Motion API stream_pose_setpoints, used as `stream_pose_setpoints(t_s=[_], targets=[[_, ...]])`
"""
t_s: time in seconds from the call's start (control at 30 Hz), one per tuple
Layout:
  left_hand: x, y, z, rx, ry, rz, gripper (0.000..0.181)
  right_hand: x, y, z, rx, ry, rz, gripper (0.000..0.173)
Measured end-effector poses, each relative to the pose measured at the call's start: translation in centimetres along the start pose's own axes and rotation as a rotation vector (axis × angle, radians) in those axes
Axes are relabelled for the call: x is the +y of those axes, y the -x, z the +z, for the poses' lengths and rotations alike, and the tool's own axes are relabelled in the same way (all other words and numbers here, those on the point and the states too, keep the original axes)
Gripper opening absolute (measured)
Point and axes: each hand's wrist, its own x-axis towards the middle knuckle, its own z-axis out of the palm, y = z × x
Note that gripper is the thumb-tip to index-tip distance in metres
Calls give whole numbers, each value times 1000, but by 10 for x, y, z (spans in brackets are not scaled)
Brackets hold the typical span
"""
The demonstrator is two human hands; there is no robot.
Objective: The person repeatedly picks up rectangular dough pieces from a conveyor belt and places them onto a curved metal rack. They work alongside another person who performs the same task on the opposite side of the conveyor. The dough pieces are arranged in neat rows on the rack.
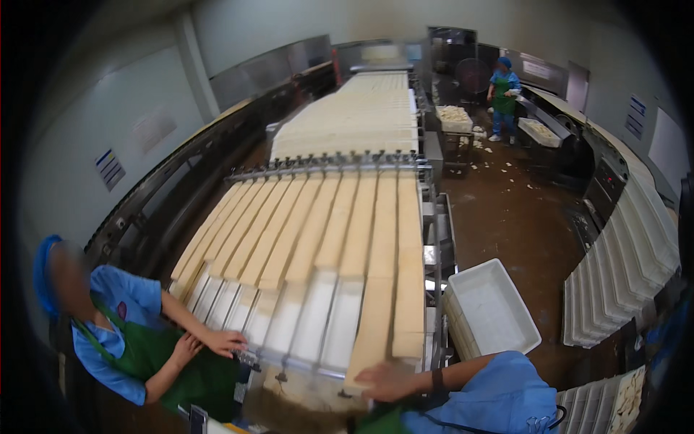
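Observation:
My right hand, blurred, lies against the near end of a long cream-coloured food slab. I cannot tell whether its fingers grip the slab or only rest on it. My left hand is out of view. A shorter slab end lies just beyond my wrist on the right. Many similar slabs run in rows up the conveyor, their near ends uneven. White belt strips show below them. At the conveyor's near end is a metal bar, and past it a blurred pale piece.
A co-worker stands at the left, one hand near the bar. A white plastic crate stands right of the conveyor. Stacked white trays rise farther right. Scraps litter the brown floor, near another person at the back.

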Motion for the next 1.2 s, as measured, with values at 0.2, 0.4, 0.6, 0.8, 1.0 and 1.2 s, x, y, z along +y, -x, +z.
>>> stream_pose_setpoints(t_s=[0.2,0.4,0.6,0.8,1.0,1.2], targets=[[36,2,3,95,-56,-52,14,-7,-3,-1,57,-10,52,19],[17,2,20,152,-53,-155,15,-10,-11,-8,138,1,47,20],[-1,10,30,155,-62,-186,16,-11,-9,-3,156,3,60,20],[-14,4,49,317,-75,-134,7,-14,-10,-10,129,32,87,20],[-21,7,52,336,-99,-126,7,-14,-12,-9,135,34,78,22],[-19,7,50,350,-95,-103,6,-16,-12,-10,128,47,86,21]])
